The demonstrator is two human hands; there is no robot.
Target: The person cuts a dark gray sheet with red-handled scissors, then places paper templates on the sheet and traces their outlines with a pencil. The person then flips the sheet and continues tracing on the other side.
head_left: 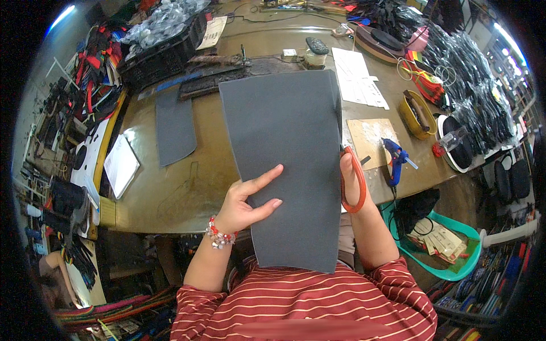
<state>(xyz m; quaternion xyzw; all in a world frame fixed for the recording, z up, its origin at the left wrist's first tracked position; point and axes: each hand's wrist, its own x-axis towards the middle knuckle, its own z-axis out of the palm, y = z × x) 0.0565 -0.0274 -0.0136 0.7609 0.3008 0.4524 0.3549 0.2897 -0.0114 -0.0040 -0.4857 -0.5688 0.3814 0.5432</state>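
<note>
Grey sheet (290, 131) stands tilted up before the person's torso, its lower end against the striped shirt (273, 295) and its upper part over the counter (187, 199). The left hand (242, 206) is clamped on its left edge, thumb and forefinger spread on the front face; the other fingers are hidden, presumably behind, bracing the panel so that it stays flat. The right hand (351, 183) is closed around the red-handled scissors (355, 209), thumb through the loop, just beside the right edge; this grip seems meant to bring the blades to that edge, but the sheet hides them.

The sheet looks matte and finely textured, stiff enough to hold its shape, long and four-sided, with a pale rim and a fold or second layer along the upper right. A similar grey piece (175, 128) with rounded corners lies on the smooth, glossy brown counter. A blue glue gun (394, 154) rests partly on a stained tan board (364, 133), perhaps to catch drips.
</note>
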